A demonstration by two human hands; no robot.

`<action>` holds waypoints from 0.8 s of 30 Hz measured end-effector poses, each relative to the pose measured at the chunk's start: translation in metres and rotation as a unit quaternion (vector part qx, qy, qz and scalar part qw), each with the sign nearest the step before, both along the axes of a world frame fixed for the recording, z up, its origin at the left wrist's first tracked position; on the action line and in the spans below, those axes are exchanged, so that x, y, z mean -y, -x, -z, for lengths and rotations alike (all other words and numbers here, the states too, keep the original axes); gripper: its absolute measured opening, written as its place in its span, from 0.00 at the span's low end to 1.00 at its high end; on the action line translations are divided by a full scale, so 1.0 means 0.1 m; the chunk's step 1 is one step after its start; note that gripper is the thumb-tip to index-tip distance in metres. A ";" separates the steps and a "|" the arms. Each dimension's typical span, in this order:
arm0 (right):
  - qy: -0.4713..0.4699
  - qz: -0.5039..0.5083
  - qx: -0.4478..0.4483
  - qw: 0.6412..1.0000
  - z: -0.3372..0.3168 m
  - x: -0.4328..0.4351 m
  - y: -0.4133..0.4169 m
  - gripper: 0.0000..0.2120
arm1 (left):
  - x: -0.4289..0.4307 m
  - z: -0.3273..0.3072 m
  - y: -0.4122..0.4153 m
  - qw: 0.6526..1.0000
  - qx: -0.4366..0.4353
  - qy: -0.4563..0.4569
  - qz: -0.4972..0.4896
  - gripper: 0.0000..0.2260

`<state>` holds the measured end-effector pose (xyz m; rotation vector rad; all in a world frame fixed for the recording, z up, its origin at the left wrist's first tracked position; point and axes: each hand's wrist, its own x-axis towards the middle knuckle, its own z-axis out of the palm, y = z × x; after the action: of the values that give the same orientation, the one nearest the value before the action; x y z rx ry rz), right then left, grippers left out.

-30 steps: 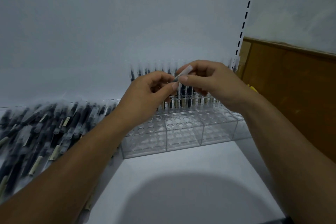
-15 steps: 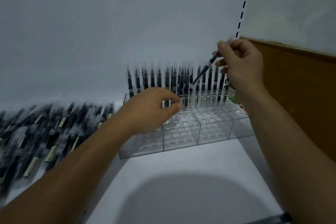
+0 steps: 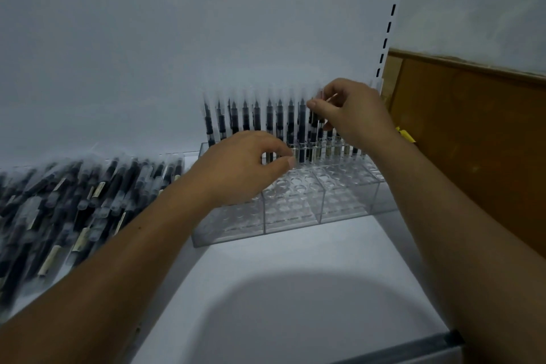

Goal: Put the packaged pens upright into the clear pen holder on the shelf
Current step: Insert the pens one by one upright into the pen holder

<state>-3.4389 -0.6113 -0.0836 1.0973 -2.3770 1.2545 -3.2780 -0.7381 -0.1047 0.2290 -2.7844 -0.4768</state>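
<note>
Two hands work at the clear pen holder (image 3: pixel 292 216), which stands on the white shelf (image 3: pixel 310 263) against the white back panel (image 3: pixel 177 38). We see the holder divided into sections, each with a grid of round holes. A row of packaged pens (image 3: pixel 256 118) stands upright along its rear edge; the holes nearer to us are unfilled.

The right hand (image 3: pixel 351 115) is raised over the right part of that row. Its fingers (image 3: pixel 313 104) pinch one packaged pen (image 3: pixel 315 126) near the upper end. This pen is close to upright, and its lower end is down among the standing pens. We cannot tell whether it is seated in a hole.

The left hand (image 3: pixel 245 165) hovers over the left part of the holder, its fingers curled and the thumb tip close to the base of the row. We cannot tell whether it grips anything.

A loose pile of packaged pens (image 3: pixel 74 201) lies flat on the shelf to the left of the holder, blurred. A slotted upright (image 3: pixel 390 18) bounds the back panel on the right, with a brown wooden panel (image 3: pixel 472 133) beyond it. A small yellow object (image 3: pixel 406 135) shows just behind the right wrist.
</note>
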 end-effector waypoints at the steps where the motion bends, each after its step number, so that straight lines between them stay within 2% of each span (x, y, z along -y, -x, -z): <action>1: -0.002 0.000 0.003 1.000 -0.01 -0.01 0.01 0.11 | 0.00 0.00 0.00 1.000 -0.001 -0.001 0.002 0.15; 8: -0.025 0.013 0.008 1.000 -0.04 -0.03 -0.07 0.12 | 0.00 -0.02 0.00 1.000 -0.002 -0.006 0.009 0.15; 13: -0.159 0.039 -0.027 0.986 -0.23 -0.17 -0.15 0.17 | 0.01 -0.06 0.02 1.000 0.015 0.010 0.013 0.14; 16: -0.220 0.059 -0.046 0.973 -0.33 -0.27 -0.24 0.17 | 0.00 -0.14 -0.02 0.999 0.036 0.005 0.020 0.14; 20: -0.235 0.020 -0.074 0.969 -0.43 -0.15 -0.56 0.12 | 0.11 -0.30 -0.33 0.999 0.014 -0.026 -0.018 0.13; 24: -0.221 -0.064 -0.104 0.968 -0.44 0.25 -1.07 0.10 | 0.44 -0.26 -0.94 0.994 -0.037 -0.026 -0.104 0.12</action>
<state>-3.3321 -0.6360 -0.0395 1.4464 -2.5145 0.6077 -3.1835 -0.7825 -0.0788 0.4979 -2.6403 -0.4947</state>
